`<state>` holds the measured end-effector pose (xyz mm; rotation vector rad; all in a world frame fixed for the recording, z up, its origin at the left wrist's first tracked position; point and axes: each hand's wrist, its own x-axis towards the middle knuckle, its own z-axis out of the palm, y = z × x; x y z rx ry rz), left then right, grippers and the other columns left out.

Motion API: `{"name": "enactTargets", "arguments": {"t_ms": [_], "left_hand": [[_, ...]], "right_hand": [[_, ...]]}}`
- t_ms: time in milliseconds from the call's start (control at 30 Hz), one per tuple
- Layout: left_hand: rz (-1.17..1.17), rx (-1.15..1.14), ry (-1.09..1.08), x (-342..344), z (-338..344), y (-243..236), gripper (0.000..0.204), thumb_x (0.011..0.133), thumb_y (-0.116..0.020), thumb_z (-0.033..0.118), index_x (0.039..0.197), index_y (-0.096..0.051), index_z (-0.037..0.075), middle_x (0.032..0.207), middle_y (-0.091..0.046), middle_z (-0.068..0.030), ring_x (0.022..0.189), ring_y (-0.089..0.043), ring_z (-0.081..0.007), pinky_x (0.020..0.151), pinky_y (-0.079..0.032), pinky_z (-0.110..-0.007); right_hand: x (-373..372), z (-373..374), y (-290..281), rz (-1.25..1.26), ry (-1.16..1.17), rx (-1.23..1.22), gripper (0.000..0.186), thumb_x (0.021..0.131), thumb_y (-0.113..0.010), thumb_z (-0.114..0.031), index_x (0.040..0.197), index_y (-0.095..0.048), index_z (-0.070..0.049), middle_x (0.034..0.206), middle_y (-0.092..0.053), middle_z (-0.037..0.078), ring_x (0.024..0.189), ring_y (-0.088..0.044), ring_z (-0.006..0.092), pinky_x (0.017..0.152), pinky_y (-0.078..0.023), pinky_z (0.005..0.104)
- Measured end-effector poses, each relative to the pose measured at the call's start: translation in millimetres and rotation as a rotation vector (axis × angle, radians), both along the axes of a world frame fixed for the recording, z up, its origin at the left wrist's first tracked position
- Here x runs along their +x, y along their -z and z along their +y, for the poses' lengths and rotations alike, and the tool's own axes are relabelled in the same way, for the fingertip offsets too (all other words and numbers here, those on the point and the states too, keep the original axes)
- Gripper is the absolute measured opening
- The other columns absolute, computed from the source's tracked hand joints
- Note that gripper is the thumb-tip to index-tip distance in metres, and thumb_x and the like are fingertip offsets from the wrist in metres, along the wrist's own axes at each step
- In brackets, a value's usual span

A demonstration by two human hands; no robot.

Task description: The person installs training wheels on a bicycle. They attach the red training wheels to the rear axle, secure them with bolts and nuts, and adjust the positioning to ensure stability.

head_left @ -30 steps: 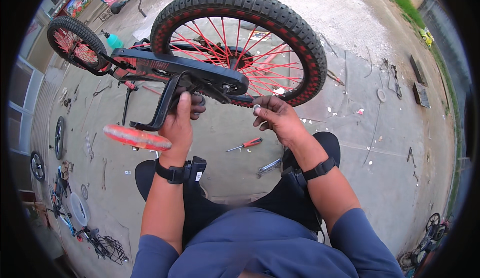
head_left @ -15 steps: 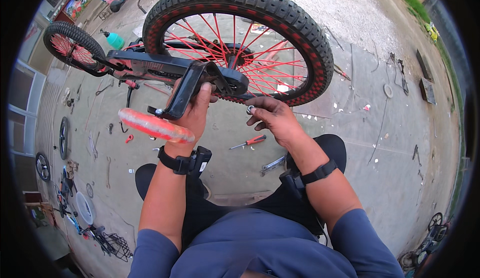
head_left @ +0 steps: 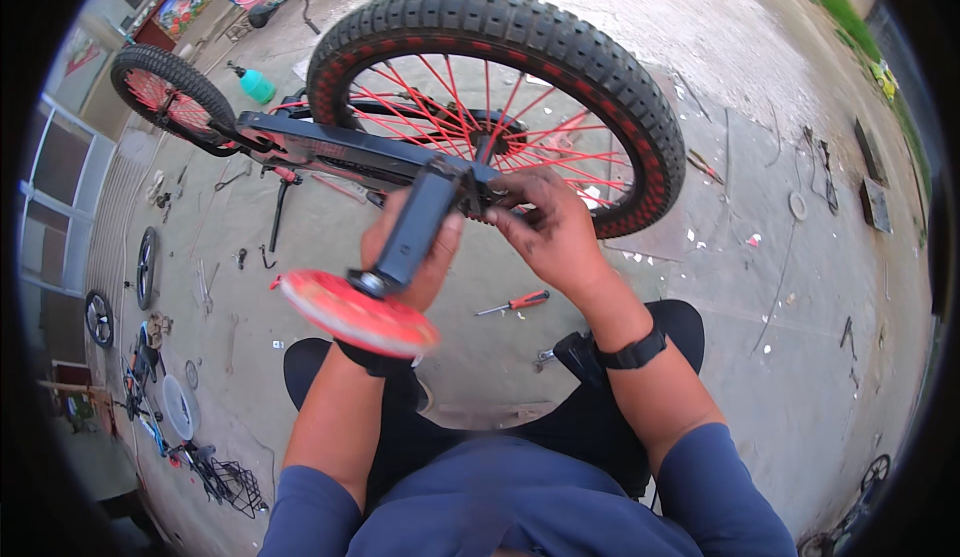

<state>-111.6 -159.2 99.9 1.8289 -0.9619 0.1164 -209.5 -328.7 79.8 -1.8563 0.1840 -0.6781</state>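
Observation:
My left hand (head_left: 432, 269) is closed round the black bracket (head_left: 420, 222), which carries a small red wheel (head_left: 355, 312) on a bolt at its lower end. The bracket's upper end is against the bike's black chain guard (head_left: 345, 157), near the hub of the big rear wheel (head_left: 660, 147) with red spokes. My right hand (head_left: 550, 227) has its fingers pinched at that upper end; whatever is between them is hidden. Below, an orange-handled screwdriver (head_left: 525, 300) lies on the mat.
The smaller front wheel (head_left: 172, 97) is at the upper left, beside a teal spray bottle (head_left: 256, 85). Loose tools, pliers (head_left: 705, 165), spare wheels (head_left: 98, 319) and another bike (head_left: 145, 387) surround me on the concrete. A metal box (head_left: 876, 206) is at the right.
My right hand has moved up to the bracket's upper end, hiding the small silver nut seen earlier. My left hand has turned the bracket, and the red wheel has swung lower and to the right.

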Motion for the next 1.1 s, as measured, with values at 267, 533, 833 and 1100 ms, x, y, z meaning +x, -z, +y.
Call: {"name": "enactTargets", "arguments": {"t_ms": [267, 533, 833, 1100], "left_hand": [[-0.269, 0.062, 0.082, -12, 3, -3, 0.035, 0.085, -0.075, 0.011, 0.115, -0.059, 0.003, 0.090, -0.068, -0.0121, 0.075, -0.070, -0.0331, 0.067, -0.056, -0.040], [-0.235, 0.040, 0.095, -16, -2, -22, 0.028, 0.083, -0.077, 0.012, 0.106, -0.062, 0.006, 0.088, -0.066, -0.0111, 0.076, -0.069, -0.0320, 0.066, -0.055, -0.038], [-0.251, 0.206, 0.233, -24, 0, -33, 0.039, 0.077, -0.081, 0.026, 0.100, -0.055, 0.008, 0.085, -0.065, -0.0137, 0.073, -0.067, -0.0355, 0.060, -0.052, -0.042], [0.317, 0.117, 0.096, -24, 19, -42, 0.033, 0.091, -0.069, 0.011, 0.122, -0.058, 0.001, 0.093, -0.069, -0.0085, 0.078, -0.066, -0.0172, 0.072, -0.052, -0.029]], "right_hand": [[6, 4, 3, -0.016, -0.078, -0.129, 0.048, 0.075, -0.075, 0.006, 0.121, -0.063, -0.002, 0.118, -0.059, 0.013, 0.095, -0.070, 0.0229, 0.078, -0.060, 0.0324], [11, -6, 0, -0.006, -0.187, -0.069, 0.048, 0.076, -0.073, 0.007, 0.122, -0.060, -0.001, 0.120, -0.058, 0.013, 0.102, -0.066, 0.0263, 0.084, -0.057, 0.0340], [11, -5, 13, -0.044, -0.039, -0.284, 0.041, 0.069, -0.075, 0.001, 0.108, -0.063, 0.000, 0.105, -0.065, 0.016, 0.090, -0.066, 0.0359, 0.081, -0.054, 0.0415], [-3, 1, 9, 0.095, -0.169, 0.058, 0.032, 0.077, -0.078, 0.003, 0.105, -0.063, -0.001, 0.093, -0.065, 0.004, 0.084, -0.061, 0.0105, 0.077, -0.051, 0.0264]]}}
